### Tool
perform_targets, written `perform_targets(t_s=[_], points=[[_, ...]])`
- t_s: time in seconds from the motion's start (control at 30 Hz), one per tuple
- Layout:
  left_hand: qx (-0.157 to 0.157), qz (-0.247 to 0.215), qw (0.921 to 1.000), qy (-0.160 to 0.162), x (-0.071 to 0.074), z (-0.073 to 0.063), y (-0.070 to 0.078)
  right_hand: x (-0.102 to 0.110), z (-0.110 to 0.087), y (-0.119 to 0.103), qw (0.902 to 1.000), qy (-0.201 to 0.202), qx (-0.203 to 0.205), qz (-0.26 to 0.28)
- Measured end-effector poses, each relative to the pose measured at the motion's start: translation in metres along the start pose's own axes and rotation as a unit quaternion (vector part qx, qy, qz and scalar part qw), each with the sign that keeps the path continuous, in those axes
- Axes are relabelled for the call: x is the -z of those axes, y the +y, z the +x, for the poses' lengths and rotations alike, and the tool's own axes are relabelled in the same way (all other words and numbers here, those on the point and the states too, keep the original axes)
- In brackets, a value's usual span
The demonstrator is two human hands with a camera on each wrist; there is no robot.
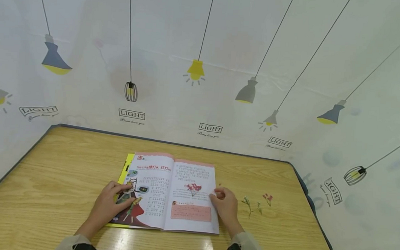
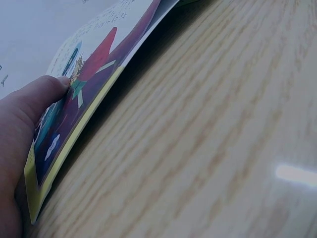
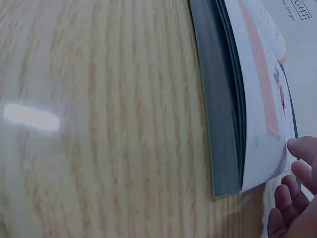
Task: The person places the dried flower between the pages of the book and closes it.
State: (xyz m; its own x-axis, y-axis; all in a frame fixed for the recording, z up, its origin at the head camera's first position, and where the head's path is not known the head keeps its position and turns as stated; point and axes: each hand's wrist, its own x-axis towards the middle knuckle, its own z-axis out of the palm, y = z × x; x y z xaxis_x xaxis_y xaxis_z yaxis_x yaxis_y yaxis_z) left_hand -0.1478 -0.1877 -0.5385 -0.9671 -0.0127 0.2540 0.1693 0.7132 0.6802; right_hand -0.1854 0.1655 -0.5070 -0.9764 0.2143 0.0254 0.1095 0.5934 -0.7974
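Observation:
An open magazine (image 1: pixel 188 224) lies on the wooden table, a text page with a pink box on its right side. On the illustrated left page rests my left hand (image 1: pixel 109 203), thumb extended and fingers spread over the pictures. The left wrist view shows that thumb (image 2: pixel 49 91) on the page; the other fingers are mostly hidden. My right hand (image 1: pixel 227 207) pinches the outer edge of the right page, fingers bent beside it. In the right wrist view the thumb (image 3: pixel 302 148) meets the page edge. Red flowers (image 1: pixel 194 188) show flat on that page.
To the right of the right hand, small flower sprigs lie on the table: a white-topped one (image 1: pixel 246 203), a short green one (image 1: pixel 259 207) and a red one (image 1: pixel 267 198). A yellow cover edge (image 1: pixel 124 170) shows under the left page. A lamp-patterned curtain (image 1: pixel 167 100) stands behind the table.

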Motion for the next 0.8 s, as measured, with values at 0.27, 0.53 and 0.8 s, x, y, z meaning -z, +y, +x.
perform_targets(t_s=[0.27, 0.53, 0.8], points=[[0.002, 0.0, 1.0, -0.002, -0.0002, 0.0, -0.0005, 0.0012, -0.0011, 0.0025, 1.0, -0.008, -0.001, 0.005], [0.005, 0.001, 1.0, -0.004, 0.0004, 0.0002, 0.0005, 0.0006, -0.0031, 0.0041, 1.0, -0.007, 0.003, -0.001], [0.003, 0.001, 1.0, -0.004, 0.0014, -0.0001, 0.0017, 0.0, -0.0047, 0.0042, 0.9999, 0.0, 0.009, -0.004]])
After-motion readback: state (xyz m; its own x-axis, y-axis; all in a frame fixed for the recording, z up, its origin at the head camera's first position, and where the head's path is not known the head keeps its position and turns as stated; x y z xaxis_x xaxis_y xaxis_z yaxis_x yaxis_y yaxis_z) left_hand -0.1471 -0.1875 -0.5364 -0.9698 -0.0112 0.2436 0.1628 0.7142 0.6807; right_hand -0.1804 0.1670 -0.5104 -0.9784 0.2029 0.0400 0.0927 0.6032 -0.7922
